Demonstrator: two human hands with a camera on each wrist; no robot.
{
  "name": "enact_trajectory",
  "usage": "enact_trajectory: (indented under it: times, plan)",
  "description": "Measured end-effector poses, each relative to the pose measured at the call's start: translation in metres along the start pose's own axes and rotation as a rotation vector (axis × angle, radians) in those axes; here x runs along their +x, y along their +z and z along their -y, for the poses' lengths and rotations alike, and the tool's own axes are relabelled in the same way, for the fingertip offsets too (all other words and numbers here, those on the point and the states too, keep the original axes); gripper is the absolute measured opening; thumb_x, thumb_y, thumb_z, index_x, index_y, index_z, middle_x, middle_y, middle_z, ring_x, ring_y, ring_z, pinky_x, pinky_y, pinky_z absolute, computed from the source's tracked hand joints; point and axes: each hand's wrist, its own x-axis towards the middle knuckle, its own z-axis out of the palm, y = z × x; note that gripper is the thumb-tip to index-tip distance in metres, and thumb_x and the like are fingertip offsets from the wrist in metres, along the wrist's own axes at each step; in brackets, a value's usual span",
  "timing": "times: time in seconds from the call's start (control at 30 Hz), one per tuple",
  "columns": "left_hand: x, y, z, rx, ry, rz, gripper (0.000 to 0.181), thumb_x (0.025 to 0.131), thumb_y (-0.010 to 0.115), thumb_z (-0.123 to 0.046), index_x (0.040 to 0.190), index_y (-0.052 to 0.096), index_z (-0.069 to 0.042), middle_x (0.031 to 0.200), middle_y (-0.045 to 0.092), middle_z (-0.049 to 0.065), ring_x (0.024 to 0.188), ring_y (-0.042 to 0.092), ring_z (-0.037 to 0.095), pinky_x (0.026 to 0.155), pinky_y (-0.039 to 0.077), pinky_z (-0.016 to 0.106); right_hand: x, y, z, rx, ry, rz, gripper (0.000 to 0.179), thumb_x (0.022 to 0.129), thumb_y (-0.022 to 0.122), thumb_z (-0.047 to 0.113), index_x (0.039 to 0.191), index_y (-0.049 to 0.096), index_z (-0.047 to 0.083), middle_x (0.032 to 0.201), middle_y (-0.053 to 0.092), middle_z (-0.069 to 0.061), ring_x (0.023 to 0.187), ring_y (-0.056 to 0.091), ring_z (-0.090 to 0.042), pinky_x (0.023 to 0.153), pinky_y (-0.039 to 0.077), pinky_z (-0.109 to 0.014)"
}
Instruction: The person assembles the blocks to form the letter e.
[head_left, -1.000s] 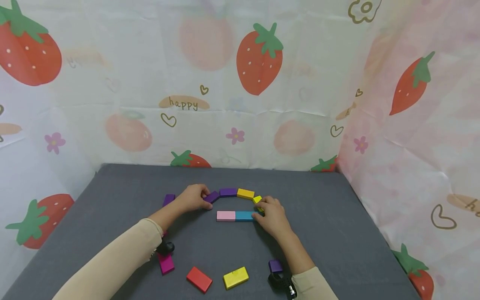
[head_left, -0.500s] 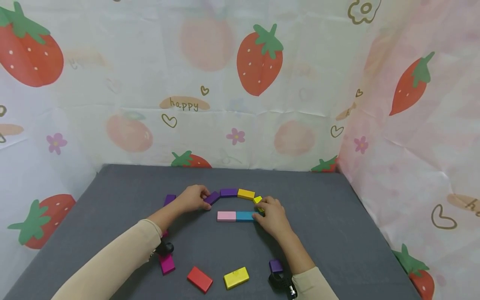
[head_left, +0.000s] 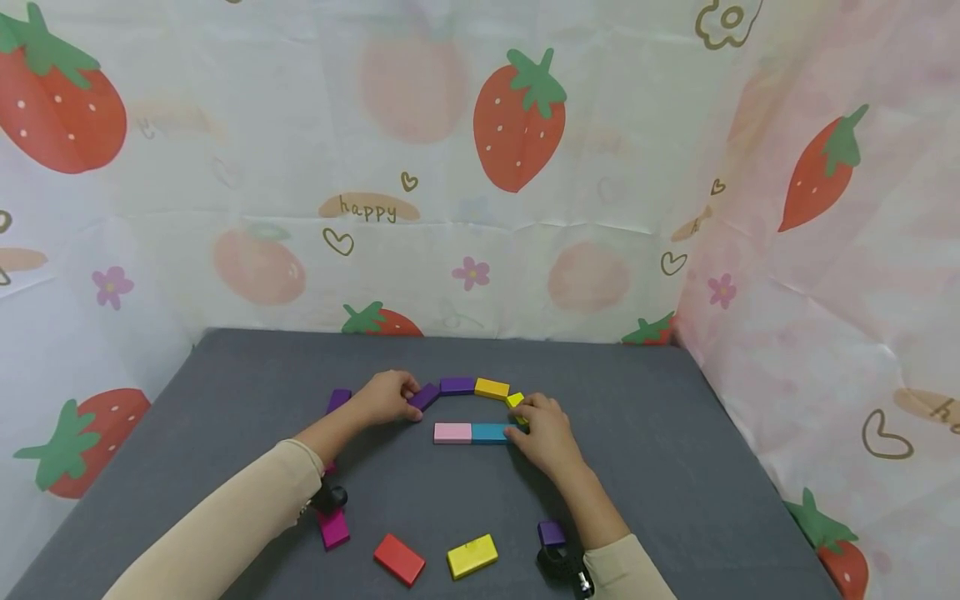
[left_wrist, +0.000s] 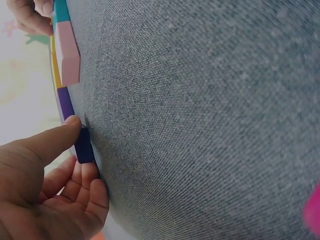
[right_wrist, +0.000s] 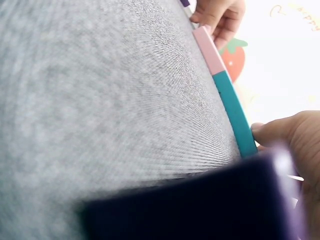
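Observation:
My left hand [head_left: 386, 396] pinches a purple block [head_left: 426, 396] at the left end of a curved row. In the left wrist view its thumb lies on that block [left_wrist: 84, 146], with the other fingers at the near end. The row continues with another purple block [head_left: 457, 386], an orange-yellow block [head_left: 492, 388] and a small-looking yellow block [head_left: 515, 399]. My right hand [head_left: 549, 429] has its curled fingers on this last block, which they partly cover. Its thumb is right at the end of a blue block [right_wrist: 235, 112], which lies end to end with a pink block [head_left: 452, 433].
Nearer me on the grey tabletop [head_left: 637, 467] lie a red block [head_left: 399, 559], a yellow block [head_left: 472, 557], a magenta block [head_left: 333, 530] and a purple block [head_left: 551, 532] by the right wrist. Another purple block [head_left: 339, 399] sits behind the left forearm. Strawberry-print cloth [head_left: 517, 250] surrounds the table.

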Motion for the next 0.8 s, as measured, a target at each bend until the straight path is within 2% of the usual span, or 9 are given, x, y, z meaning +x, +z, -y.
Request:
enact_trajectory:
  times: [0.23,0.53,0.8]
  plan:
    - [-0.0005,0.0003,-0.0001,0.012,0.003,-0.004,0.041,0.082,0.088,-0.017,0.113,0.068,0.001,0.104,0.068,0.012,0.094,0.061,0.021,0.081,0.054,0.036,-0.0004,-0.0007,0.0001,0.009,-0.003,0.0,0.03,0.092,0.078,0.028,0.117,0.077,0.011,0.125,0.064,-0.007,0.116,0.054,-0.029,0.098,0.044,-0.052]
    - [-0.0018,-0.0008,-0.0005,-0.018,-0.01,0.002,0.043,0.082,0.088,-0.016,0.115,0.067,0.001,0.107,0.067,0.013,0.096,0.061,0.022,0.076,0.056,0.033,-0.0013,-0.0018,0.0009,0.011,-0.007,0.002,0.029,0.092,0.078,0.028,0.116,0.077,0.011,0.125,0.063,-0.007,0.116,0.054,-0.029,0.1,0.043,-0.052]
    - [-0.0032,-0.0082,0.0024,-0.032,0.018,0.008,0.048,0.083,0.087,-0.018,0.121,0.067,0.001,0.109,0.069,0.011,0.099,0.062,0.021,0.088,0.052,0.038,-0.0012,-0.001,0.0007,0.009,-0.008,-0.004,0.03,0.092,0.078,0.028,0.117,0.077,0.011,0.125,0.064,-0.007,0.116,0.054,-0.029,0.099,0.044,-0.052]
